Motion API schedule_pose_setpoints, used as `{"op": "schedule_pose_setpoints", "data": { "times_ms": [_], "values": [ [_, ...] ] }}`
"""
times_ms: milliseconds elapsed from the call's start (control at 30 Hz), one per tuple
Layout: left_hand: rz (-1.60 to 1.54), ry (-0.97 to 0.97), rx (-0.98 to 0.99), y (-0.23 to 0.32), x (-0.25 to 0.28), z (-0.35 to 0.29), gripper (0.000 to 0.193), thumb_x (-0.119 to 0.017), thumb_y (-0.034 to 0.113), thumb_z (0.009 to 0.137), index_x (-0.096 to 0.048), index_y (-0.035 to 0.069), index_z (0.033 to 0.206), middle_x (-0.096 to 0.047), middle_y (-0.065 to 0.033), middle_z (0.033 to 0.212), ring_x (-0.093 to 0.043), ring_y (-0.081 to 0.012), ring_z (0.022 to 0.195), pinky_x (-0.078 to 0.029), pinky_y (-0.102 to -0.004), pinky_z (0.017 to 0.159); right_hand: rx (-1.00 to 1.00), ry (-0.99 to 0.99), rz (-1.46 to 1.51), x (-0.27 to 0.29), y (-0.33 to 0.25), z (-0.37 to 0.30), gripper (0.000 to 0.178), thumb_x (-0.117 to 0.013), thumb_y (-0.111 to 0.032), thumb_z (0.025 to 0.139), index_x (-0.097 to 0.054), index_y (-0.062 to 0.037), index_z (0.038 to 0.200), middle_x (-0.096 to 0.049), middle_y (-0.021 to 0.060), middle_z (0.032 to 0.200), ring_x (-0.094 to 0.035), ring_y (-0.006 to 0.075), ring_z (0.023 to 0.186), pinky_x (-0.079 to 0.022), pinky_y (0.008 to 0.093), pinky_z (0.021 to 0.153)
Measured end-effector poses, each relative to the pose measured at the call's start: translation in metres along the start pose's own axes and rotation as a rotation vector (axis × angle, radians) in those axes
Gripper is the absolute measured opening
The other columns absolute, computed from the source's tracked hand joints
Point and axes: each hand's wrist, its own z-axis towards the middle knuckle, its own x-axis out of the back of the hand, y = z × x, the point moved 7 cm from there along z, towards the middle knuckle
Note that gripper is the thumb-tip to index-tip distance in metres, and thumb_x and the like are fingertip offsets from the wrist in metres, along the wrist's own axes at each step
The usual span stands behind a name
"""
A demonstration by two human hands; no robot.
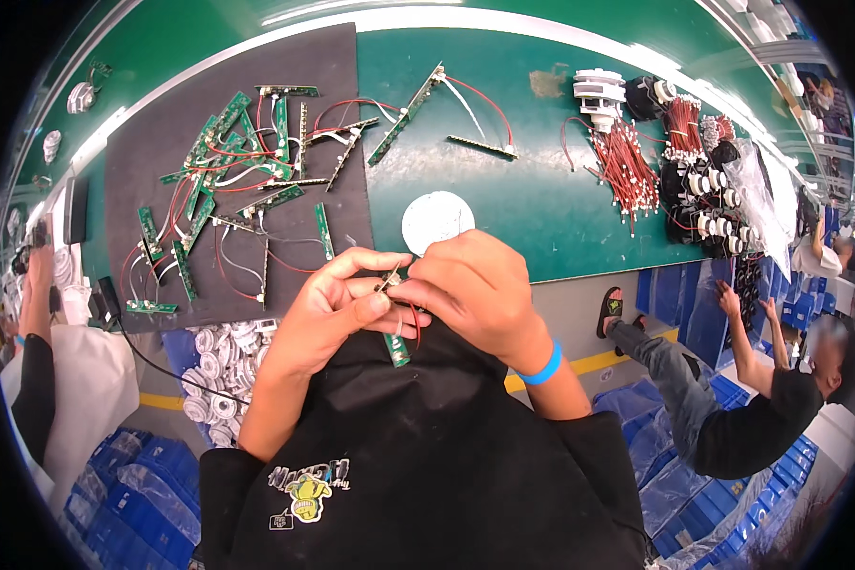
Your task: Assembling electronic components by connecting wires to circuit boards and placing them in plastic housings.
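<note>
In front of my chest, my left hand (337,302) is closed on a narrow circuit board strip (388,278), which it pinches between thumb and fingers. My right hand (475,290), with a blue wristband (544,365), is closed at the same strip. Its thumb and forefinger pinch the wire at the strip's connector end; the exact grip is partly hidden. A red wire (417,321) drops from beneath the right fingers. Below the hands hangs a green circuit board strip (396,351). Just beyond my right hand, a white round disc (437,222) lies on the green tabletop (532,228).
Many wired green board strips (220,142) lie loosely on the black mat (328,66). At the right are bundled red wires (625,171) and white-and-black round fittings (598,95). White round parts (223,380) fill a bin below left. Another person (750,408) is at right, beside blue crates (670,456).
</note>
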Motion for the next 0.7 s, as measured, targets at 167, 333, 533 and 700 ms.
{"op": "schedule_pose_setpoints", "data": {
  "times_ms": [167,333,533,700],
  "values": [
    [-0.028,0.016,-0.043,-0.002,-0.003,-0.001,0.042,-0.057,0.016,0.094,-0.042,-0.001,0.129,-0.063,-0.0229,0.107,-0.066,-0.0312,0.096,-0.056,-0.0394,0.082,0.047,0.011,-0.071,-0.001,-0.012,-0.002,0.022,-0.076,-0.008,0.064,-0.064,-0.0041,0.083,-0.060,0.0053,0.076,-0.057,0.0207,0.063,-0.045,0.0312,0.053],
    [0.013,-0.006,0.013,0.001,0.002,-0.005,0.039,-0.057,0.013,0.093,-0.043,-0.001,0.127,-0.063,-0.0232,0.106,-0.067,-0.0311,0.092,-0.058,-0.0383,0.078,0.023,0.018,-0.021,-0.001,-0.010,0.000,0.024,-0.078,-0.007,0.062,-0.065,-0.0038,0.083,-0.061,0.0054,0.077,-0.057,0.0203,0.061,-0.046,0.0303,0.051],
    [0.128,-0.079,0.149,0.006,0.003,-0.008,0.031,-0.057,0.011,0.093,-0.049,-0.002,0.119,-0.063,-0.0237,0.108,-0.068,-0.0299,0.089,-0.058,-0.0355,0.074,0.051,-0.199,0.110,-0.010,-0.007,0.002,0.029,-0.077,-0.010,0.063,-0.065,-0.0024,0.089,-0.061,0.0060,0.084,-0.057,0.0207,0.065,-0.046,0.0321,0.056],
    [0.097,-0.056,0.160,0.002,0.000,-0.004,0.032,-0.057,0.012,0.093,-0.048,-0.002,0.120,-0.063,-0.0237,0.108,-0.068,-0.0298,0.090,-0.058,-0.0358,0.074,0.005,-0.122,0.118,-0.006,-0.006,0.000,0.027,-0.076,-0.006,0.064,-0.065,-0.0039,0.089,-0.061,0.0057,0.084,-0.059,0.0224,0.070,-0.047,0.0320,0.060]
  ]
}}
